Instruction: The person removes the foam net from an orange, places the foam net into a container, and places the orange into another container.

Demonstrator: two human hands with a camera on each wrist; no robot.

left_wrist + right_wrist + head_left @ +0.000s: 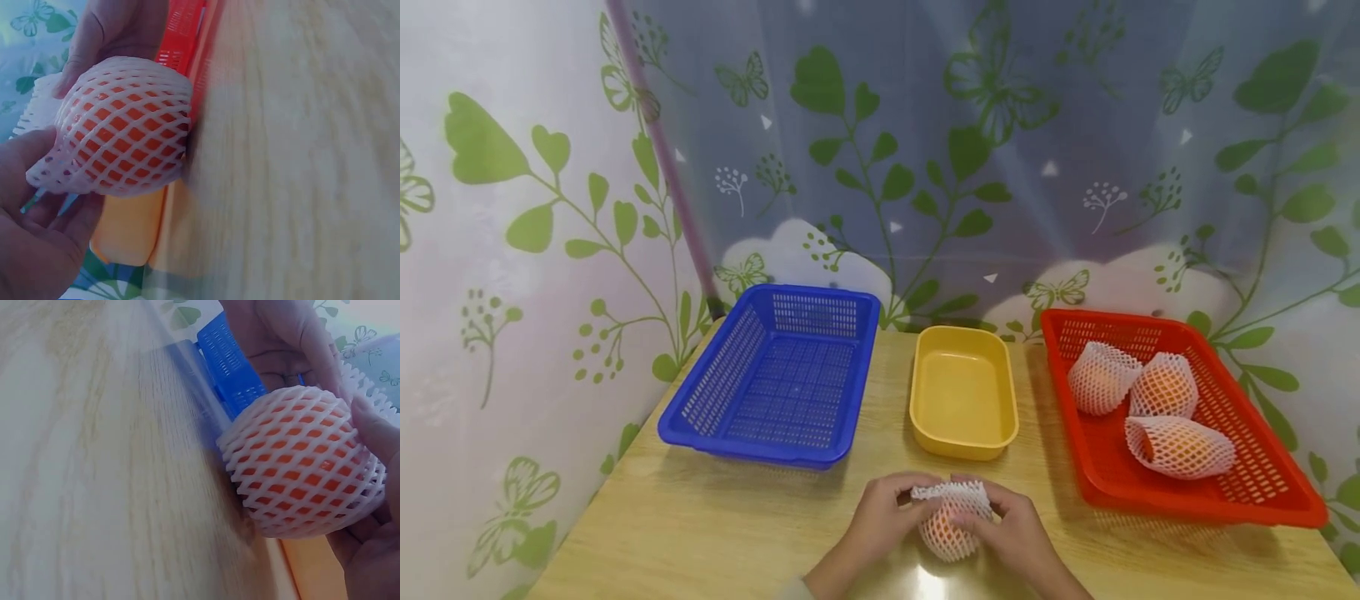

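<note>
A round orange-red fruit in a white foam net sleeve [950, 536] is held between both hands, low over the near part of the table. My left hand [882, 518] pinches the left side of the sleeve near its open end, thumb in front and fingers behind. From the other side my right hand [1021, 531] grips the sleeve the same way. The left wrist view shows the fruit's netted round end [128, 134] facing the camera, with the sleeve's loose edge between the thumbs. In the right wrist view the net [306, 465] still covers the fruit.
Beyond the hands stands a yellow tub [964, 446]. A blue basket [775, 450] is at the left. The red basket [1093, 487] at the right holds several net-wrapped fruits, one of them a sleeved fruit [1183, 450] lying on its side. A patterned curtain [917, 167] hangs behind the wooden table [700, 533].
</note>
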